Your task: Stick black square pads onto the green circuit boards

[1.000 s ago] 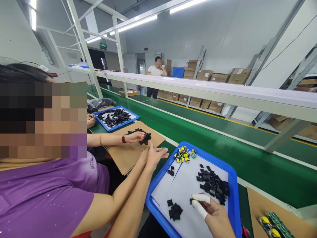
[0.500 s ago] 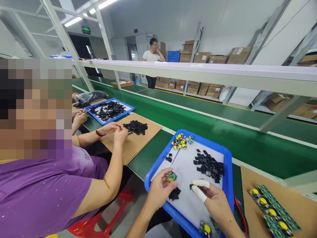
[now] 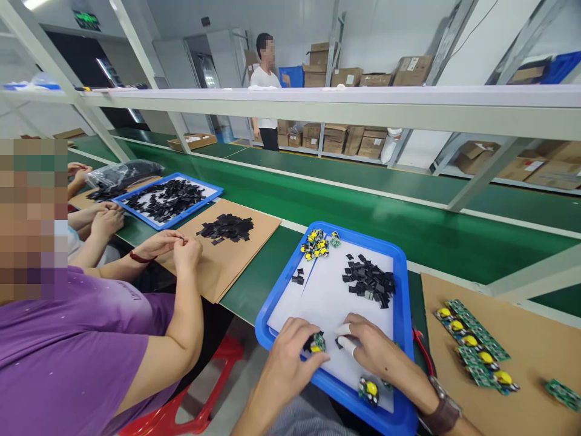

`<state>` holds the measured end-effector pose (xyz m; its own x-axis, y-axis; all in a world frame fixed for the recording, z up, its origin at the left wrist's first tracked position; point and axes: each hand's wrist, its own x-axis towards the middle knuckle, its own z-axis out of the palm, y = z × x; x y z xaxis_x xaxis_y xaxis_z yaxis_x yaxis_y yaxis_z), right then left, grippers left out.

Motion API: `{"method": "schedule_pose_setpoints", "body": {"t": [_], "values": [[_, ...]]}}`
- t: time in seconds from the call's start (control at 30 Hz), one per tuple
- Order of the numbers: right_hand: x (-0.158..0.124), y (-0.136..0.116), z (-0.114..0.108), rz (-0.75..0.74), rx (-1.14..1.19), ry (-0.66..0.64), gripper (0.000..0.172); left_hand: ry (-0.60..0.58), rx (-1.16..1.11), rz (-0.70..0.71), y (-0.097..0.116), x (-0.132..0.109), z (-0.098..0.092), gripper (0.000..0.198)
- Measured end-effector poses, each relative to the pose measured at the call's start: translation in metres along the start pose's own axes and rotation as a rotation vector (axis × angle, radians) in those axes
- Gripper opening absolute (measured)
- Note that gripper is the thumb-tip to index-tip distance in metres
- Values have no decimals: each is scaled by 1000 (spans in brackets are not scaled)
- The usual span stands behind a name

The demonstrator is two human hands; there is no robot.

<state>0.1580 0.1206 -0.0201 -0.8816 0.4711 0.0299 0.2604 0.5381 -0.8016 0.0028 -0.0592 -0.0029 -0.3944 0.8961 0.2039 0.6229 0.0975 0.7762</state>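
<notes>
My left hand point(image 3: 289, 356) is closed on a small green circuit board point(image 3: 319, 343) with a yellow part, low over the near left of a blue tray point(image 3: 401, 290). White finger cots cover the thumb and finger of my right hand point(image 3: 370, 344). They pinch a small black piece point(image 3: 338, 343), just right of the board and apart from it. A pile of black pieces point(image 3: 370, 280) lies on the tray's white lining, beyond my right hand. Several boards with yellow parts point(image 3: 315, 244) are heaped in the far left corner. Another board point(image 3: 368, 390) sits near the front edge.
At right, cardboard point(image 3: 535, 351) carries joined circuit boards point(image 3: 476, 342). Red-handled pliers point(image 3: 423, 351) lie beside the tray. On the left, a co-worker in a purple shirt point(image 3: 91, 351) handles something small near more black pieces point(image 3: 226, 227). A shelf beam point(image 3: 318, 112) crosses above the bench.
The camera view has shifted. My left hand has lowered the board toward the tray, and my right hand has come nearer to it with the black piece. The standing person's raised arm is now down.
</notes>
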Motion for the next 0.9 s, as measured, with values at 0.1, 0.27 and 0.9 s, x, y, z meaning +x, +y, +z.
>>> {"method": "schedule_pose_setpoints", "body": {"t": [0.1, 0.27, 0.9], "values": [[-2, 2, -7, -49, -84, -81, 50, -140, 65, 68, 7, 4, 14, 38], [-5, 1, -27, -28, -175, -88, 56, -92, 94, 111, -4, 20, 8, 35], [10, -24, -25, -22, 164, 156, 20, 91, -312, -126, -11, 35, 21, 50]]}}
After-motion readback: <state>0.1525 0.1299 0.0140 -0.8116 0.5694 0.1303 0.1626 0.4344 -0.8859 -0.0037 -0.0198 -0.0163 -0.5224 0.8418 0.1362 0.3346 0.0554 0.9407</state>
